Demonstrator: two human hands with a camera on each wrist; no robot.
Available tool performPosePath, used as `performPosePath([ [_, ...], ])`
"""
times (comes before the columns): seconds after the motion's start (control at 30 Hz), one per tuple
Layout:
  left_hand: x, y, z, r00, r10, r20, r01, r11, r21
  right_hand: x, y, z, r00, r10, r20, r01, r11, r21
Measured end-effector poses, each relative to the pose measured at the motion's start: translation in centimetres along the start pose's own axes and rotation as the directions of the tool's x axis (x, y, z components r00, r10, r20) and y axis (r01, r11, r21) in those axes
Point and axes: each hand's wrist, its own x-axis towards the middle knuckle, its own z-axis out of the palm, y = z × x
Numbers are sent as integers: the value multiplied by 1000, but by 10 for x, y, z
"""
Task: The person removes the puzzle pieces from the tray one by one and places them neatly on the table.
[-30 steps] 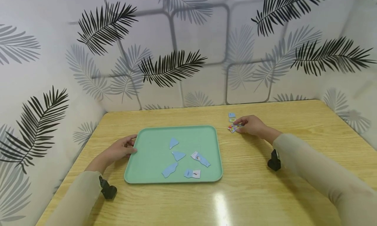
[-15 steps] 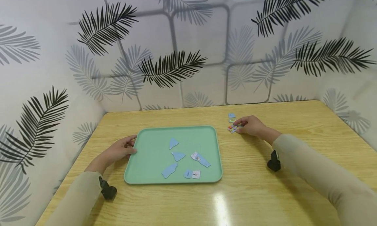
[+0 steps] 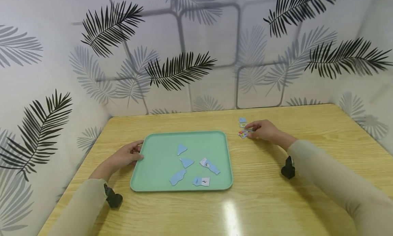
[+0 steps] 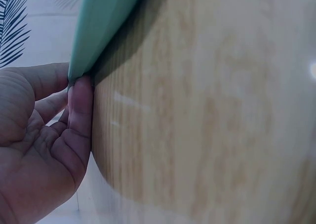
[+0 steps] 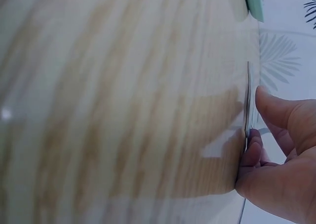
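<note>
At the tray's left side, my left hand (image 3: 124, 156) grips the rim of the green tray (image 3: 153, 189). In the left wrist view the thumb and bent fingers (image 4: 80, 100) meet at the rim. Several light-blue torn-looking puzzle pieces (image 3: 177, 177) lie spread in the tray, some with white printed parts. Right of the tray, my right hand (image 3: 263, 130) holds colourful flat puzzle pieces (image 3: 243, 134) low at the table between thumb and fingers. Edge-on in the right wrist view, the thin pieces (image 5: 249, 100) look layered; their exact contact with the thumb is hard to see.
Just behind the right hand lie a light-blue piece (image 3: 242, 120) and a small greenish-yellow piece (image 3: 243, 125). The wooden table (image 3: 172, 215) ends at a leaf-patterned wall (image 3: 212, 89) at the back and left. Each forearm bears a black wrist camera (image 3: 288, 168).
</note>
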Motion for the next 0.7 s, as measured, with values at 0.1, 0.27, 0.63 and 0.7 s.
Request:
performPosePath([
  [0.1, -1, 0, 0, 1000, -2, -3, 2, 1000, 5, 0, -1, -3, 1000, 7, 16, -7, 999, 37],
  [0.27, 0, -2, -1, 1000, 1, 5, -1, 1000, 3, -2, -2, -7, 999, 16, 33, -20, 993, 116],
  [0.63, 2, -6, -2, 1000, 5, 0, -5, 1000, 25, -10, -11, 1, 1000, 9, -2, -8, 985, 172],
  [0.7, 1, -5, -2, 1000, 1, -2, -1, 1000, 22, -12, -12, 5, 1000, -3, -13, 5, 983, 182],
])
